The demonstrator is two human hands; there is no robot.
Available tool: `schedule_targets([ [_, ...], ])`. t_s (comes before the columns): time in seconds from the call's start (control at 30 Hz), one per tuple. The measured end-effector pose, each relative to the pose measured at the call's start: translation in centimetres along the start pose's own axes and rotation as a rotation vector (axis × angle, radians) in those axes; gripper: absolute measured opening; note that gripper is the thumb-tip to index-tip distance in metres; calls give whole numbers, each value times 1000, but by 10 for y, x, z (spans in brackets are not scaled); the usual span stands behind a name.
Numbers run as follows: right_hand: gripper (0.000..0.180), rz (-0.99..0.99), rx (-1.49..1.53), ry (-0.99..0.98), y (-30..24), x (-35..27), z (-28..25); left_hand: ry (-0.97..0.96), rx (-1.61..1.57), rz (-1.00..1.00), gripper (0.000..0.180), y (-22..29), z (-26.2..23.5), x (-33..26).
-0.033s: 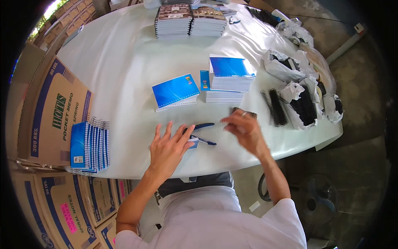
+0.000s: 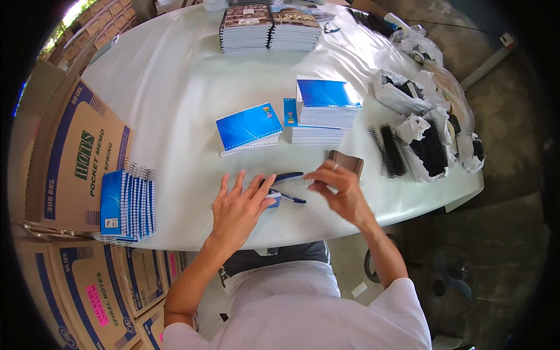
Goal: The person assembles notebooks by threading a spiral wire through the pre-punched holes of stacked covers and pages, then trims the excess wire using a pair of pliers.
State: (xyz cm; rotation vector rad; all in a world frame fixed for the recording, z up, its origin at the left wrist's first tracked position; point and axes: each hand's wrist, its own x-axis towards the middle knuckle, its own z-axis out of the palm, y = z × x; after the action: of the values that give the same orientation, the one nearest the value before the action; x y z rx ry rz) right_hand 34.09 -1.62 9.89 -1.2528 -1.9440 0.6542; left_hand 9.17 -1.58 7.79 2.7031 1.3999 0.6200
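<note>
My left hand (image 2: pixel 238 204) lies with fingers spread over a small notepad (image 2: pixel 272 200) with a blue cover, mostly hidden beneath it. Next to the fingertips are pliers (image 2: pixel 296 199) with dark blue handles, splayed apart; the hand covers their jaw end. My right hand (image 2: pixel 339 189) pinches a thin wire spiral (image 2: pixel 300 182), which points left between the plier handles. Just beyond this hand sits a brown block-like object (image 2: pixel 352 164), partly covered by it. Farther off are a short stack of punched blue-covered notepads (image 2: pixel 249 126) and a taller stack (image 2: pixel 328 105).
Spiral-bound blue notepads (image 2: pixel 128 204) stand in a row at left, beside a cardboard carton (image 2: pixel 81 157). Black spiral coils (image 2: pixel 392 150) and paper-wrapped bundles of coils (image 2: pixel 429 149) lie at right. Thick bound books (image 2: pixel 269 29) are stacked at the far side. A fan (image 2: pixel 452 280) stands lower right.
My right hand has moved slightly left and down with the wire spiral, uncovering more of the brown object. My left hand has stayed in place.
</note>
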Motion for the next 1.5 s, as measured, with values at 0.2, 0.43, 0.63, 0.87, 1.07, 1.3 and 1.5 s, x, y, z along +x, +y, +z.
schedule_targets([
  [0.2,20,56,235,-147,0,3,20,-24,17,9,52,-1,1,2],
  [0.43,21,46,153,-364,4,11,11,-10,5,6,54,-2,3,0],
  [0.63,22,-125,-130,-242,-10,3,20,-44,-48,14,56,4,-1,2],
  [0.87,18,-197,-277,-267,-15,3,23,-139,-172,14,52,5,-7,10],
  [1.07,23,-97,-227,-353,-27,3,22,-336,-150,-26,40,6,-14,16],
  [1.3,75,82,-747,-321,34,-8,-59,-573,-118,48,46,6,-23,12],
  [1.5,38,150,145,-508,26,15,-62,-232,-58,12,75,-1,-14,-5],
])
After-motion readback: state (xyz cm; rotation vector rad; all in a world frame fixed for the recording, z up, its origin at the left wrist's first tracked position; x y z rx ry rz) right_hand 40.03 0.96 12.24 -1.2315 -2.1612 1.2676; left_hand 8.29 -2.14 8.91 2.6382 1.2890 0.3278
